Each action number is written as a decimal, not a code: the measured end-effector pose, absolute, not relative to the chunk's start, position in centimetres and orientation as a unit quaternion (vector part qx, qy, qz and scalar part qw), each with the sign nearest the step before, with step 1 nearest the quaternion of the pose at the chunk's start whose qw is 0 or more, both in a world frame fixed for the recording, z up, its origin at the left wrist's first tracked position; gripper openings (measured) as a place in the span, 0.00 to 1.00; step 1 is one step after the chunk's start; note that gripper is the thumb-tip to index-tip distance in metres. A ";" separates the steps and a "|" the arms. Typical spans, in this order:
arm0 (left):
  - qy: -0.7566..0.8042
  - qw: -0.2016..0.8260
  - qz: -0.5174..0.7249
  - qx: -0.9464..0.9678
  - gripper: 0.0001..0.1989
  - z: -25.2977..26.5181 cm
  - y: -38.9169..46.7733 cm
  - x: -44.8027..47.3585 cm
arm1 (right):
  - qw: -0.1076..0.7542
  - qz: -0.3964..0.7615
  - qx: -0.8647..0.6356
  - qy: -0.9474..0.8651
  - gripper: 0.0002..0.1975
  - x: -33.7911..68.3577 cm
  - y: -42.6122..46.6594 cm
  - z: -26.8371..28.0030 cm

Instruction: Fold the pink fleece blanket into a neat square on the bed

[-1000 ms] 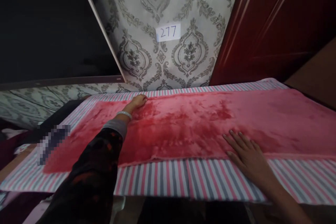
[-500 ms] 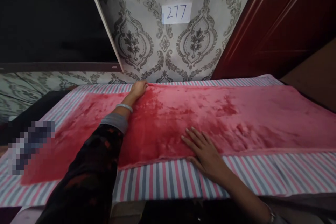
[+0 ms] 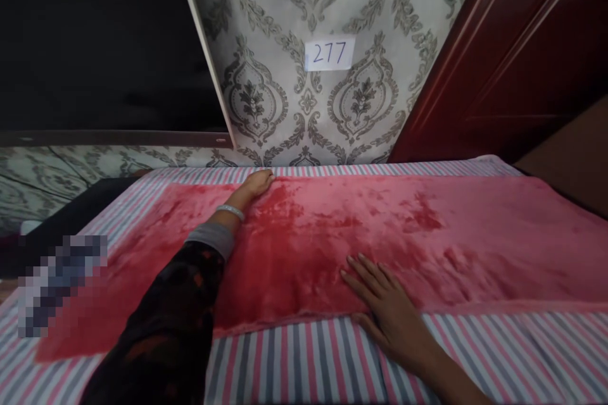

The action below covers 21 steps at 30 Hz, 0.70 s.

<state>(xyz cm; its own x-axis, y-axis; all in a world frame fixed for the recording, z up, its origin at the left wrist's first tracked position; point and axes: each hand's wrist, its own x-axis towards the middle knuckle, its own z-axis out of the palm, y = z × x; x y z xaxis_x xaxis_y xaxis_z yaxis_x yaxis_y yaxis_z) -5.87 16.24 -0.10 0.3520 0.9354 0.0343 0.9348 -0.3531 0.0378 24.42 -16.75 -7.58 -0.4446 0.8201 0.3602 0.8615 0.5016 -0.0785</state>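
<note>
Red fuzzy cloth [image 3: 332,240] lies spread flat, long side running left-right, on a pink/grey/white striped sheet [image 3: 308,361] that covers the counter; striped margin shows along the near edge, the far edge & the left end. Left hand [image 3: 256,185] is stretched out to the cloth's far edge, near its middle-left, fingers curled down onto the edge where red meets stripes; can't tell if it's pinching the fabric or only pressing on it. Left wrist has a pale bracelet [image 3: 230,211]; grey cuff, then a dark sleeve w/ red specks [image 3: 161,323] running back toward the camera across the cloth. Right hand [image 3: 387,310] is flat & open, palm down, fingers spread, on the cloth's near edge approx. centre: fingertips on the red pile, heel of hand on the striped sheet, gripping nothing. Pile looks darker & brushed in patches between the 2 hands and lighter pink toward the right end. Blurred-out patch [image 3: 61,281] sits at the cloth's left end. Behind: wall w/ grey damask wallpaper [image 3: 280,95], white paper label reading 277 [image 3: 329,54] stuck on it, dark panel [image 3: 95,44] at left, dark red wooden door [image 3: 522,57] at right.
</note>
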 end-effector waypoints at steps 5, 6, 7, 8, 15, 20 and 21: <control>0.570 -0.002 0.002 0.822 0.17 0.9 15.2 -10.0 | 0.180 -0.067 -0.488 -0.852 0.31 24.6 -16.6 -8.0; 0.572 -0.005 -0.003 0.820 0.17 0.8 14.9 -10.6 | 0.179 -0.067 -0.487 -0.852 0.31 24.6 -16.7 -8.0; 0.578 -0.010 -0.006 0.816 0.17 0.6 14.6 -11.1 | 0.179 -0.067 -0.487 -0.852 0.31 24.6 -16.7 -8.0; 0.586 -0.015 -0.007 0.810 0.17 0.4 14.4 -11.4 | 0.179 -0.067 -0.488 -0.852 0.31 24.7 -16.7 -8.0; 0.627 -0.054 0.009 0.777 0.21 -0.5 15.6 -11.6 | 0.171 -0.066 -0.495 -0.849 0.30 24.7 -16.9 -8.0; 0.628 -0.050 -0.002 0.776 0.23 -1.4 16.0 -11.5 | 0.163 -0.064 -0.493 -0.852 0.30 24.8 -16.9 -8.0; 0.628 -0.047 -0.006 0.777 0.24 -1.4 15.9 -11.5 | 0.160 -0.059 -0.495 -0.852 0.30 24.8 -17.0 -7.9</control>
<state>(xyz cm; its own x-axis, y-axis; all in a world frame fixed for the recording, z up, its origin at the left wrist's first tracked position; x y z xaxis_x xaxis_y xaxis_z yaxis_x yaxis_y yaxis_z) -11.55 15.91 -1.40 0.2107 0.9763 0.0492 0.9751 -0.2064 -0.0813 24.78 -16.95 -7.89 -0.4596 0.8241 0.3313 0.8620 0.5037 -0.0570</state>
